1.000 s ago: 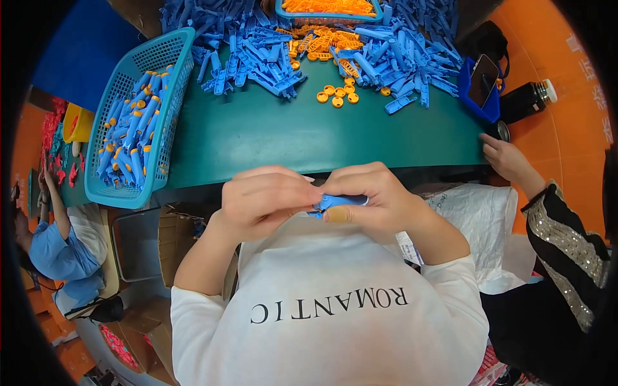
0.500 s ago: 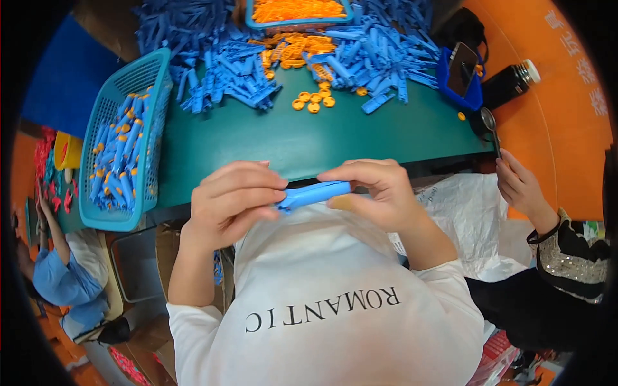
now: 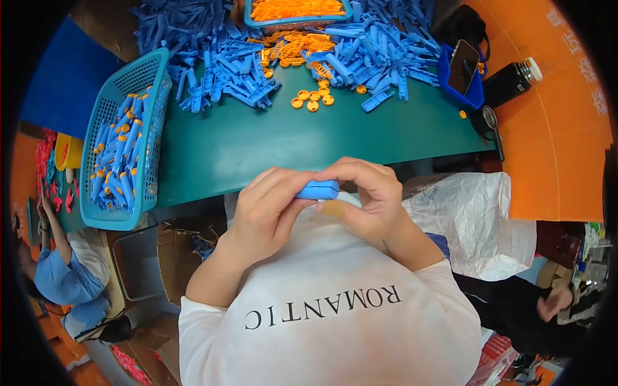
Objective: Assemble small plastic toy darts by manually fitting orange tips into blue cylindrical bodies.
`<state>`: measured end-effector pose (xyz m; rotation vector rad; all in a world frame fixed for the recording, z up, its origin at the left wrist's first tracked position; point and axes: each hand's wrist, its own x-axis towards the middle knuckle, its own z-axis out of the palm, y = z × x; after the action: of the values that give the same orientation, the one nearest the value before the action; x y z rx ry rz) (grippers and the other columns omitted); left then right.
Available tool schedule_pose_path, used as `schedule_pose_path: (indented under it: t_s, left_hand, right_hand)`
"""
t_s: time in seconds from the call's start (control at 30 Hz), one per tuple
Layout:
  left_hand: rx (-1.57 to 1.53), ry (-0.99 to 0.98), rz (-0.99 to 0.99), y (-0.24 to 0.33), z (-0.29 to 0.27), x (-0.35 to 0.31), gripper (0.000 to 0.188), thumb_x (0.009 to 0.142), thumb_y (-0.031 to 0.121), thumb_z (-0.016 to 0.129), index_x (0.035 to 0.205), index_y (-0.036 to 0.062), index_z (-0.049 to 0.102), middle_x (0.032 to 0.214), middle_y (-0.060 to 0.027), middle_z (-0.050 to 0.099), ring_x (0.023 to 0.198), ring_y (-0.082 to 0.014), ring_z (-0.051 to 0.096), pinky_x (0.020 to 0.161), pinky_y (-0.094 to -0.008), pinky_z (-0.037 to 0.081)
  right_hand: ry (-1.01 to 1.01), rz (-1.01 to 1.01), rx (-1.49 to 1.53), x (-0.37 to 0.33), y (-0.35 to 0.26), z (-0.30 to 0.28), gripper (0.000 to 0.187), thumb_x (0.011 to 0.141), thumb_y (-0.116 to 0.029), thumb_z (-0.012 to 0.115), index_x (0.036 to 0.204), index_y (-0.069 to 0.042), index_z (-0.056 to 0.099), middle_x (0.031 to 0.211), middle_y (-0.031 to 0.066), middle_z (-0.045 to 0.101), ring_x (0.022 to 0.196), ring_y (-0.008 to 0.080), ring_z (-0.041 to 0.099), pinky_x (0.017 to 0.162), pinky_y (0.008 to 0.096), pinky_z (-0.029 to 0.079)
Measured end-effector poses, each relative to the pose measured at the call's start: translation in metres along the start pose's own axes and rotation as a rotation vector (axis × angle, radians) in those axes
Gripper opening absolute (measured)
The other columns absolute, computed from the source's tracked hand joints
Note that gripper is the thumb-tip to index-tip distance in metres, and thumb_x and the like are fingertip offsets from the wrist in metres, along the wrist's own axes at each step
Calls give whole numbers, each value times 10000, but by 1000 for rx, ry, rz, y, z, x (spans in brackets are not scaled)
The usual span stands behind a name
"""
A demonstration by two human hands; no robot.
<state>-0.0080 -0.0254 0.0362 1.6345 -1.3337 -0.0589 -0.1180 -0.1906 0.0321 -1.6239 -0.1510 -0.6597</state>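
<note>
In front of my white shirt, both hands hold one blue plastic tube-shaped piece [image 3: 318, 189]. My left hand [image 3: 267, 209] wraps its left part and hides that end. My right hand [image 3: 370, 199] pinches the piece near its right end, forefinger above and thumb below. Beyond my hands on the green table [image 3: 244, 141] lie several round orange caps [image 3: 314, 96]. Behind them are orange slatted pieces [image 3: 302, 45], between heaps of loose blue pieces [image 3: 241, 74].
At left stands a teal basket [image 3: 158, 122] of blue pieces with orange ends. An orange-filled basket [image 3: 298, 23] is at the back. A blue tray [image 3: 473, 96] with a phone [image 3: 463, 67], a black bottle [image 3: 508, 85] and a scoop [image 3: 488, 118] stand right. People sit on both sides.
My left hand has moved right and closed round the blue piece, covering more of it. At the right, another person's hand has left the scoop and is now lower down.
</note>
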Motion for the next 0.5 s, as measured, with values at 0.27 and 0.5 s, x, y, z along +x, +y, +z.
schedule_pose_path:
  t_s: [0.27,0.5]
  left_hand:
    - [-12,-137,-112,-8,-1,0,212,874,29,693,1072,-18,636,942,-148,673,812,-326,630,731,-379,512]
    - [-422,-53,-449,-36,10,-23,162,1000,135,601,1102,9,618,819,-31,595,733,-123,538,660,-284,432]
  right_hand:
    - [27,-153,-250,-6,25,3,277,777,-17,828,1025,28,712,789,89,687,629,151,588,554,251,453]
    - [1,242,-411,31,56,-37,268,880,-50,733,1145,-18,712,898,42,651,732,101,603,638,252,483]
